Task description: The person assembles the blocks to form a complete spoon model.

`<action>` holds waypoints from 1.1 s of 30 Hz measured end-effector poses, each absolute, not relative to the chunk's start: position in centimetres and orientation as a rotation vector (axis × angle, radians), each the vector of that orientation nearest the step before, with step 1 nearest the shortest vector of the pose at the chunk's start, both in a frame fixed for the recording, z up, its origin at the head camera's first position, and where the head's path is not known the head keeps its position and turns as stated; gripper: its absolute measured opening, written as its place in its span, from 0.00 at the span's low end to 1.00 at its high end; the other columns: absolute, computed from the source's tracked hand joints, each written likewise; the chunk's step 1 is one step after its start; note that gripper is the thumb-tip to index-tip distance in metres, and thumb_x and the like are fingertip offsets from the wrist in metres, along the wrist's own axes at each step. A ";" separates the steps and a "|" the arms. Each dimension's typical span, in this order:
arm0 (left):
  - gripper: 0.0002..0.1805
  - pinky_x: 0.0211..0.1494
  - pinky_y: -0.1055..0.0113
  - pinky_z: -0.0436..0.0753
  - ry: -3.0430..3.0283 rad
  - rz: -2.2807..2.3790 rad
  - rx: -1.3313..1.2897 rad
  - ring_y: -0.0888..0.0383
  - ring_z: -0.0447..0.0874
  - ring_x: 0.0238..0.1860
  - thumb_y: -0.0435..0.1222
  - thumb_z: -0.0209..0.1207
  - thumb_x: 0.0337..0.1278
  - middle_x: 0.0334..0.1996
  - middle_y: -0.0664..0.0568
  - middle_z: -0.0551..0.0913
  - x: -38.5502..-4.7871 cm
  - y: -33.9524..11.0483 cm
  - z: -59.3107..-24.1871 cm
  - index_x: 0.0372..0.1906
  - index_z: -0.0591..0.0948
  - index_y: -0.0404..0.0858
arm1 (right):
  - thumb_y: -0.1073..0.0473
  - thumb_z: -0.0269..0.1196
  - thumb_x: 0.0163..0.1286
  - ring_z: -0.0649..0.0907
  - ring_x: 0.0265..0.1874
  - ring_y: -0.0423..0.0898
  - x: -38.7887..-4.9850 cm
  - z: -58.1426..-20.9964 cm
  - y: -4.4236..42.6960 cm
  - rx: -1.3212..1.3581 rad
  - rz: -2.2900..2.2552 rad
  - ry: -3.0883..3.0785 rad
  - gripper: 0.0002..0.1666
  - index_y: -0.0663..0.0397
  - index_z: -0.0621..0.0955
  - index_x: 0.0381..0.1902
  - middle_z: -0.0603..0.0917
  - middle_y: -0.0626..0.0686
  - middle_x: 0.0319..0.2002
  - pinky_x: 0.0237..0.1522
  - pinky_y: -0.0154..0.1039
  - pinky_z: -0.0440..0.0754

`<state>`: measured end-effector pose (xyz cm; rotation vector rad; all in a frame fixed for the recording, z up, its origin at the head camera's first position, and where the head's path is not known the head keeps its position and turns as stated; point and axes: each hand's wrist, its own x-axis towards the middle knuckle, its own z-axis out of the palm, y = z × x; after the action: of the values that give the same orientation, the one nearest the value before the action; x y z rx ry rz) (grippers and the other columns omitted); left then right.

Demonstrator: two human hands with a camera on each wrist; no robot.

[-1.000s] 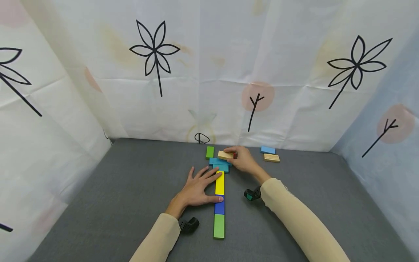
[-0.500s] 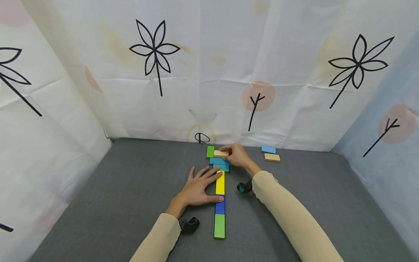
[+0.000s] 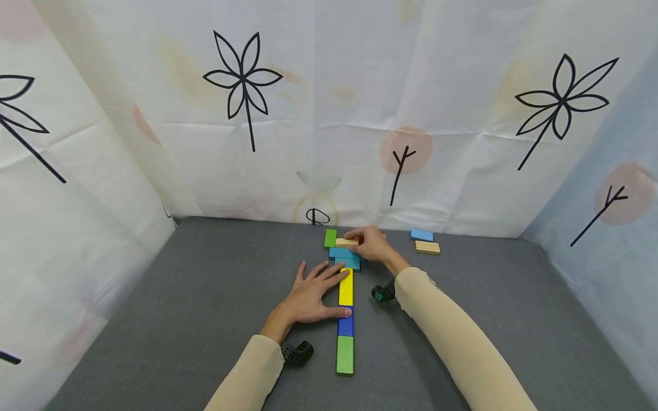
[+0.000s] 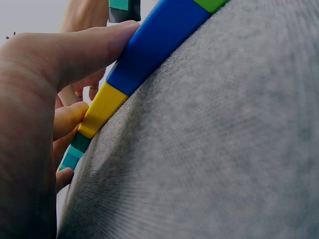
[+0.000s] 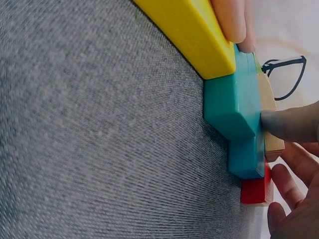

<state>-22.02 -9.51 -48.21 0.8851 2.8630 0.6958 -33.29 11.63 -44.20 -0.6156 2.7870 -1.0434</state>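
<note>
In the head view my right hand (image 3: 374,245) pinches a plain wooden block (image 3: 346,242) behind two teal blocks (image 3: 346,264). The wooden block lies just right of a green block (image 3: 330,238). A red block (image 5: 255,191), partly hidden by the fingers, sits at its right end in the right wrist view. My left hand (image 3: 308,298) lies with fingers spread beside the row. Its thumb rests on the blue block (image 4: 152,47), and its fingertips touch the yellow block (image 4: 103,109) and the nearer teal block.
Another green block (image 3: 345,355) forms the near end of the row. To the right at the back lie a light blue block (image 3: 421,234) and a second wooden block (image 3: 427,248). A patterned white cloth (image 3: 349,103) hangs behind the grey table (image 3: 205,285).
My right hand has brought the wooden block left and lowered it behind the teal blocks, against the far green block. The left hand has stayed in place.
</note>
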 end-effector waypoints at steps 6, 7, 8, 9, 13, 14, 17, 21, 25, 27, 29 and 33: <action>0.49 0.74 0.32 0.28 2.859 0.693 0.877 0.48 0.46 0.81 0.71 0.57 0.55 0.80 0.64 0.52 -22.0 -9.5 -48.2 0.80 0.61 0.57 | 0.66 0.67 0.71 0.75 0.65 0.59 -33.3 -44.4 11.6 -0.628 -1.042 2.788 0.19 0.58 0.85 0.58 0.85 0.57 0.58 0.69 0.75 0.45; 0.49 0.74 0.32 0.28 2.858 0.693 0.876 0.48 0.46 0.81 0.71 0.57 0.55 0.80 0.64 0.52 -22.0 -9.5 -48.2 0.80 0.61 0.57 | 0.66 0.66 0.71 0.75 0.65 0.59 -33.3 -44.4 11.6 -0.629 -1.045 2.788 0.19 0.58 0.85 0.58 0.85 0.57 0.58 0.69 0.75 0.45; 0.49 0.73 0.32 0.28 2.856 0.694 0.876 0.48 0.45 0.81 0.71 0.57 0.55 0.80 0.64 0.52 -22.0 -9.6 -48.2 0.80 0.61 0.57 | 0.66 0.67 0.70 0.75 0.65 0.59 -33.2 -44.4 11.5 -0.630 -1.049 2.788 0.19 0.58 0.85 0.58 0.85 0.57 0.58 0.69 0.75 0.45; 0.49 0.73 0.32 0.28 2.855 0.695 0.875 0.48 0.45 0.81 0.71 0.57 0.55 0.80 0.64 0.52 -22.0 -9.6 -48.2 0.80 0.61 0.57 | 0.66 0.67 0.70 0.75 0.65 0.59 -33.2 -44.4 11.5 -0.635 -1.055 2.788 0.19 0.58 0.85 0.58 0.85 0.58 0.58 0.69 0.75 0.44; 0.49 0.73 0.31 0.29 2.854 0.711 0.884 0.47 0.46 0.80 0.70 0.58 0.56 0.80 0.63 0.53 -22.0 -9.6 -48.2 0.80 0.62 0.56 | 0.65 0.66 0.71 0.76 0.63 0.60 -32.8 -44.3 11.9 -0.632 -1.149 2.770 0.20 0.60 0.84 0.59 0.84 0.59 0.59 0.70 0.72 0.52; 0.49 0.73 0.31 0.29 2.853 0.710 0.885 0.47 0.46 0.81 0.70 0.58 0.55 0.80 0.63 0.53 -22.0 -9.6 -48.3 0.80 0.62 0.56 | 0.64 0.66 0.71 0.77 0.63 0.60 -32.6 -44.3 12.2 -0.625 -1.180 2.771 0.20 0.61 0.83 0.60 0.83 0.59 0.59 0.70 0.70 0.57; 0.50 0.73 0.32 0.28 2.853 0.702 0.883 0.48 0.45 0.81 0.71 0.58 0.55 0.80 0.64 0.53 -21.9 -9.6 -48.3 0.80 0.61 0.56 | 0.64 0.65 0.72 0.79 0.59 0.62 -32.1 -44.3 13.5 -0.593 -1.301 2.769 0.21 0.63 0.82 0.60 0.82 0.62 0.59 0.61 0.62 0.75; 0.50 0.73 0.33 0.27 2.850 0.694 0.876 0.50 0.44 0.81 0.71 0.57 0.55 0.80 0.65 0.52 -21.9 -9.6 -48.3 0.80 0.60 0.57 | 0.65 0.66 0.71 0.79 0.58 0.64 -31.6 -44.6 16.5 -0.559 -1.400 2.804 0.22 0.66 0.82 0.60 0.82 0.65 0.58 0.56 0.60 0.79; 0.50 0.73 0.32 0.28 2.855 0.705 0.903 0.48 0.45 0.81 0.70 0.58 0.55 0.80 0.63 0.53 -21.9 -9.6 -48.3 0.80 0.61 0.56 | 0.65 0.68 0.70 0.77 0.60 0.65 -30.9 -44.8 20.6 -0.461 -1.452 2.863 0.23 0.69 0.81 0.61 0.82 0.67 0.58 0.59 0.60 0.77; 0.50 0.73 0.31 0.29 2.858 0.709 0.918 0.47 0.46 0.80 0.70 0.58 0.56 0.80 0.61 0.54 -22.0 -9.6 -48.3 0.80 0.61 0.55 | 0.64 0.67 0.71 0.77 0.60 0.65 -30.5 -44.7 22.6 -0.364 -1.475 2.884 0.24 0.70 0.79 0.62 0.79 0.69 0.60 0.56 0.60 0.78; 0.50 0.73 0.31 0.29 2.860 0.710 0.925 0.47 0.46 0.80 0.70 0.58 0.56 0.80 0.61 0.54 -22.0 -9.7 -48.4 0.80 0.61 0.55 | 0.63 0.66 0.72 0.76 0.61 0.66 -30.0 -44.6 24.4 -0.256 -1.464 2.913 0.25 0.70 0.78 0.63 0.77 0.70 0.62 0.55 0.60 0.79; 0.50 0.73 0.31 0.29 2.862 0.706 0.926 0.48 0.46 0.80 0.71 0.57 0.55 0.80 0.62 0.54 -22.1 -9.7 -48.5 0.80 0.61 0.55 | 0.61 0.66 0.73 0.76 0.60 0.68 -29.4 -44.7 26.8 -0.121 -1.323 2.979 0.27 0.71 0.77 0.64 0.76 0.73 0.62 0.55 0.62 0.77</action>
<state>-22.12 -9.72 -48.46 0.9259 2.8618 0.7060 -29.37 26.79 -44.74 -0.1214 2.9791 -1.3227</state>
